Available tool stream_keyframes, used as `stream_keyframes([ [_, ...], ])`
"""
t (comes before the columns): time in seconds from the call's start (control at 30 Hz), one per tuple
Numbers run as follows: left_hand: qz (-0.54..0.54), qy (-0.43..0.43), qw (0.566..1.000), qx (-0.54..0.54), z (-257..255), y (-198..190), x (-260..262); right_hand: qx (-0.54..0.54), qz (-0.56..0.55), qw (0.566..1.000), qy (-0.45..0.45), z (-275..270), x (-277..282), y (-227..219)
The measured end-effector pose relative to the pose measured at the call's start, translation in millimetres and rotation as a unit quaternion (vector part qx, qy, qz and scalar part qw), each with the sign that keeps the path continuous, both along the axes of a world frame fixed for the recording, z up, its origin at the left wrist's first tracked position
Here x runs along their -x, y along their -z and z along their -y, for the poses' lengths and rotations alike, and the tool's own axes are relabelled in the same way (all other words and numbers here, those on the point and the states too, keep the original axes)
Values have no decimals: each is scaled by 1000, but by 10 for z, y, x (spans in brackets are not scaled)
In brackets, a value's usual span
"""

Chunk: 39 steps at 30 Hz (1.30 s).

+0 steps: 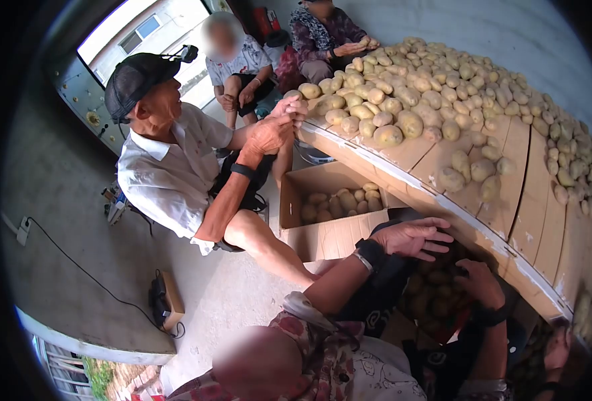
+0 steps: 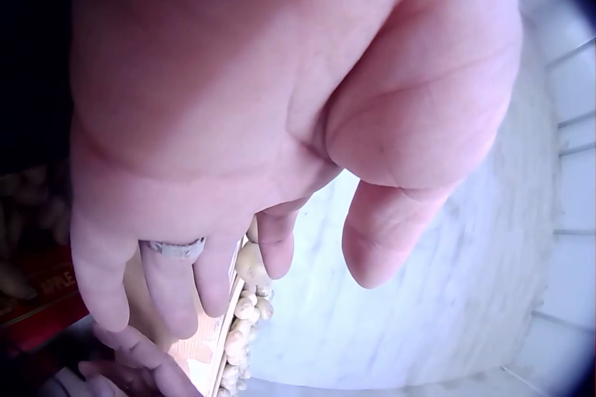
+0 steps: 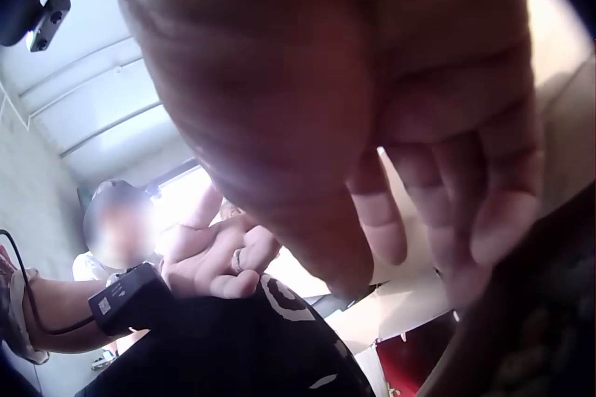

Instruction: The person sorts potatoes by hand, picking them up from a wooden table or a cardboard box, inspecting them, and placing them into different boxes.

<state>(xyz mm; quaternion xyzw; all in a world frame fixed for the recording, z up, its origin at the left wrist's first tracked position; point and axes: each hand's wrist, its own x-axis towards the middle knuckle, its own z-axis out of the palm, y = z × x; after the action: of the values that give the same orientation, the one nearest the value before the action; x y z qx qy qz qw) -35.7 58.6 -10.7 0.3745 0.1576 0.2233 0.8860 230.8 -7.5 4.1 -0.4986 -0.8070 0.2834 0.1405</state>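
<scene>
Potatoes (image 1: 436,294) fill a dark sack just under the wearer's two hands, packed in below the lip of the sloping wooden table (image 1: 530,220). The left hand (image 1: 413,237) hovers above the sack's mouth with fingers spread and relaxed, holding nothing; a ring shows on one finger in the left wrist view. The right hand (image 1: 480,281) hangs lower, over the sack's inner side, fingers loosely bent downward and, as far as the head view shows, gripping nothing, though its fingertips sink into shadow and I cannot tell whether they touch a potato. Room is tight here: the table edge (image 1: 483,230) runs close past both hands, and the sack sits wedged between that edge and the wearer's lap.

An open cardboard box (image 1: 329,214), part filled with potatoes, stands on the floor just left of the hands, against the table's underside. Up on the table a big heap of potatoes (image 1: 429,93) spreads toward the far wall, with bare boards between the heap and the near edge.

A person in a white shirt (image 1: 169,174) and dark cap sits beyond the box, both hands raised at the table's corner. Two more people sit farther back.

Both wrist views are mostly palm and fingers, blurred and close. The sack's lower part is cut off by the wearer's patterned sleeve (image 1: 323,347) and dark clothing.
</scene>
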Motion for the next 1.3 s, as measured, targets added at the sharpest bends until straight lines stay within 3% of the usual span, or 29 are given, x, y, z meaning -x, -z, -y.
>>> stream_keyframes([
  [1.3, -28, -2, 999, -16, 52, -132, -18, -1, 9, 1000, -16, 6, -69, 126],
])
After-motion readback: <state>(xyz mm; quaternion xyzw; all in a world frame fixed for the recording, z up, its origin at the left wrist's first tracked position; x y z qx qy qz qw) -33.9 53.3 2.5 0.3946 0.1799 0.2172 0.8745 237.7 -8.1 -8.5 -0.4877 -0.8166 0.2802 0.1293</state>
